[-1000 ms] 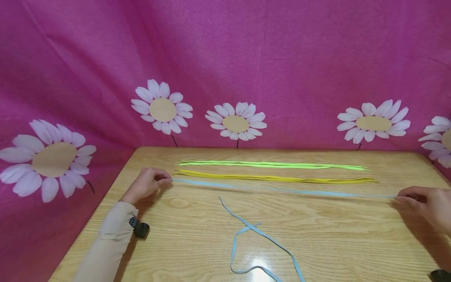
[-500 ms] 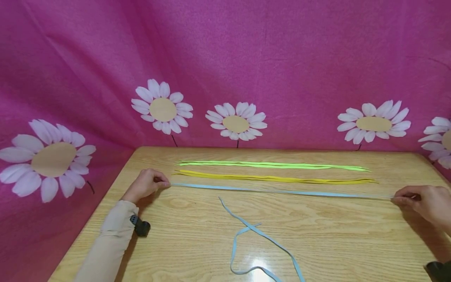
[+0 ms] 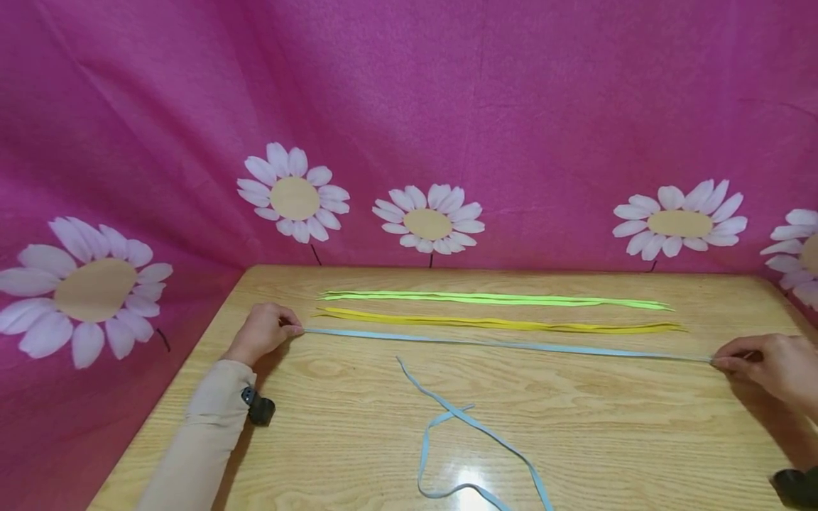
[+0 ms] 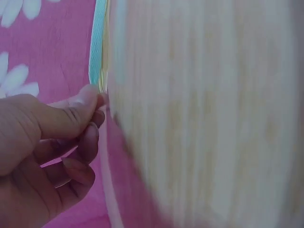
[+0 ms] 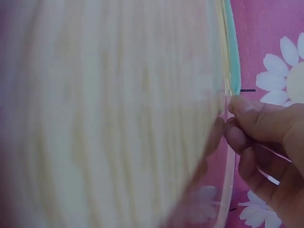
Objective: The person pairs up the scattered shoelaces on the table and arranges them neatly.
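A light blue shoelace [image 3: 549,348] is stretched nearly straight across the table between both hands. Its left end is pinched between thumb and forefinger of my left hand [image 3: 263,332]; the left wrist view shows the flat lace [image 4: 97,45] running away from the fingertips. My right hand [image 3: 776,369] pinches the other end, and the right wrist view shows that lace [image 5: 233,52] at the thumb tip. Just behind it lie yellow shoelaces [image 3: 486,322], then bright green shoelaces [image 3: 498,298], both laid out lengthwise. Another light blue shoelace [image 3: 495,434] lies loose and crossed over itself nearer the front.
The wooden table [image 3: 332,440] ends at the back against a pink cloth [image 3: 511,106] printed with white daisies. More of the cloth hangs along the left side. The loose blue lace runs out of view at the front edge of the picture.
Both hands keep their pinch on the blue shoelace. My left hand has shifted slightly left, and the lace now looks tauter and a little apart from the yellow laces.
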Demonstrator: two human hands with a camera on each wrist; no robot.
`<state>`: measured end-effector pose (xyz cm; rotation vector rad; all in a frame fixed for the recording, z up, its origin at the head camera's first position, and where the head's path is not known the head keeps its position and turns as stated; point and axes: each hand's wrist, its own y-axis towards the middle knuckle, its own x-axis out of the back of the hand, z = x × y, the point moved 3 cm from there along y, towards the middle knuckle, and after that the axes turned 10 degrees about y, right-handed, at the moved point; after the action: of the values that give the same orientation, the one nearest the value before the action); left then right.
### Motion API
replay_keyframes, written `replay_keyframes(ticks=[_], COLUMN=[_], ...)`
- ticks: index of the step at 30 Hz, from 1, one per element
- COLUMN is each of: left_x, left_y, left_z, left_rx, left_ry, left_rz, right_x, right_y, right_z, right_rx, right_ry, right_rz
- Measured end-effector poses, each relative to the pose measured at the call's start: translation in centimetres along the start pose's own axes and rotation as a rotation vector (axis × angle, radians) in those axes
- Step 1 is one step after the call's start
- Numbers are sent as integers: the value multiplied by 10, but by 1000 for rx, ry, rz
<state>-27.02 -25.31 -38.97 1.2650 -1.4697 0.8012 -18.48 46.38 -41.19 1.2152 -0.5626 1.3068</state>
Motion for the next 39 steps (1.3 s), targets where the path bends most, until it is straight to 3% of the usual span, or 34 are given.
replay_keyframes(ticks=[3,6,13,30,39], left_x=[0,-3,-11,-11,-10], left_y=[0,1,-1,1,2], left_z=[-8,-11,-1,0,-2], left_rx=[-34,-22,124,99,114], left_ry=[19,-27,-185,-233,-223], left_rz=[-7,7,75,141,199], right_x=[-1,-1,-4,-6,-7], right_y=[0,1,5,10,11], right_z=[2,3,6,9,10], right_rx=[-14,5,38,102,45], right_ry=[-14,-30,-27,-44,-35], right_rz=[25,15,37,30,88])
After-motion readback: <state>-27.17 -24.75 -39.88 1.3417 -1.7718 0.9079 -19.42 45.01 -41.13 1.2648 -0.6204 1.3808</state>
